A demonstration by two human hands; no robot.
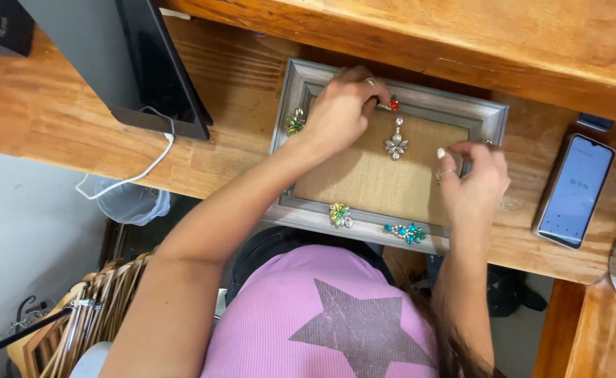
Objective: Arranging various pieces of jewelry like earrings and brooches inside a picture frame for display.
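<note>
A grey picture frame [486,115] with a burlap panel [381,178] lies on the wooden desk. My left hand [341,108] rests over its top edge, fingers pinched on a small red jewelled piece [393,105]. My right hand [474,180] is curled at the frame's right side, fingertips together on something too small to make out. A silver drop earring [396,140] sits on the burlap. Green [294,122], yellow-green [339,213] and teal [406,232] jewelled pieces lie on the frame's border.
A phone [575,189] with a lit screen lies to the right of the frame. A dark monitor [150,66] with a white cable [140,168] stands at the left. A raised wooden shelf [462,35] runs behind. Wooden hangers [91,308] sit below the desk.
</note>
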